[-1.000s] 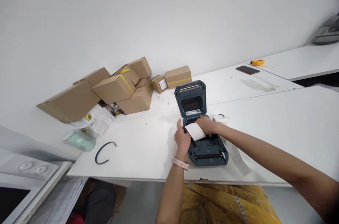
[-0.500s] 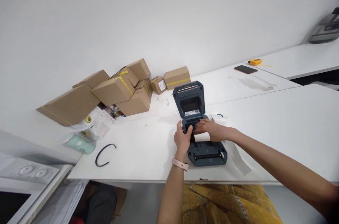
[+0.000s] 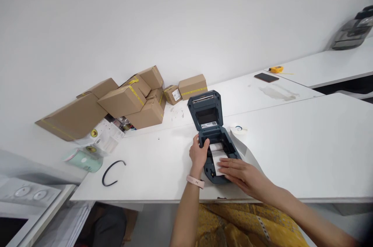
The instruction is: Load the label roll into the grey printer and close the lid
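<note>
A dark blue label printer (image 3: 207, 113) stands on the white table (image 3: 305, 146) with its lid raised. A white label roll (image 3: 216, 147) lies in its bay, and a strip of white paper runs toward the front. My left hand (image 3: 198, 155) grips the printer's left side, fingers curled over the edge. My right hand (image 3: 239, 172) lies flat with fingers stretched out on the paper strip at the printer's front. A pink watch band is on my left wrist.
A pile of cardboard boxes (image 3: 122, 99) is at the back left, with label sheets and a mint green roll (image 3: 84, 160) beside them. A black cable (image 3: 112, 172) lies left of the printer. A small tape roll (image 3: 239, 128) and loose paper strip sit to its right. A phone (image 3: 265, 77) lies farther back.
My right hand has moved from the roll bay toward me, drawing the paper strip over the printer's front. The roll now sits in the bay. My left hand stays on the printer's side.
</note>
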A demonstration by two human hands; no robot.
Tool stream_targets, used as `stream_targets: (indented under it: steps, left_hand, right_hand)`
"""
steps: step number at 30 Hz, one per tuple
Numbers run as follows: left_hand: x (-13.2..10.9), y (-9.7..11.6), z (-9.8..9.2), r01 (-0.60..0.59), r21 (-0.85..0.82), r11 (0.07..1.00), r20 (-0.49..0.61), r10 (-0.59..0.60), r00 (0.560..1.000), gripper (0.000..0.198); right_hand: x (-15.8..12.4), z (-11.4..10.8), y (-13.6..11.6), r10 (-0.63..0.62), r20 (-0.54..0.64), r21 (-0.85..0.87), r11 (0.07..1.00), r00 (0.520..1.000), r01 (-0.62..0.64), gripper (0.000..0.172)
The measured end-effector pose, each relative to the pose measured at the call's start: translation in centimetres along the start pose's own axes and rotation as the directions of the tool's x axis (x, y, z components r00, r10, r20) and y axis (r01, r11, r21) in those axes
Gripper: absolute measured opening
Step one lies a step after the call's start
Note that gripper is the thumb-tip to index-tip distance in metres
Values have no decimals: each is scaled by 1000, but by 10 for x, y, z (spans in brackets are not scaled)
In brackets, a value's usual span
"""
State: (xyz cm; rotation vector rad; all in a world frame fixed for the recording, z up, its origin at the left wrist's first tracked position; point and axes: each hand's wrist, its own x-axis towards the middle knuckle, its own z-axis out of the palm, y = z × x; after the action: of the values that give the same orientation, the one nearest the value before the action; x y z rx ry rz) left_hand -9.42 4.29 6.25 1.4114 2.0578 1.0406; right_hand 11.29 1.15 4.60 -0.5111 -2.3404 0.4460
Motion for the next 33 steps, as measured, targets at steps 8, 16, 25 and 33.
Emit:
stream_targets:
  steps: [8,16,25,33]
  left_hand:
    - [19,43,-25,-259,27,966,-322,253,912,57]
    - [109,127,-60,-474,-10,880,-250,457,854,38]
    - [20,85,-59,-666,-143,732,-272,618,738,25]
    - [-85,2,-33,-741,36,671,-170,735,657,39]
  right_hand:
    - [-42,28,-12,-62,-149,-233,972,987,26,48]
    - [-49,33,-20,-75,-205,-259,966,976,20,56]
    - [-52,34,-22,-86,-227,-248,968,970,28,57]
    - [-62,37,-24,-77,-249,-245,969,965,14,67]
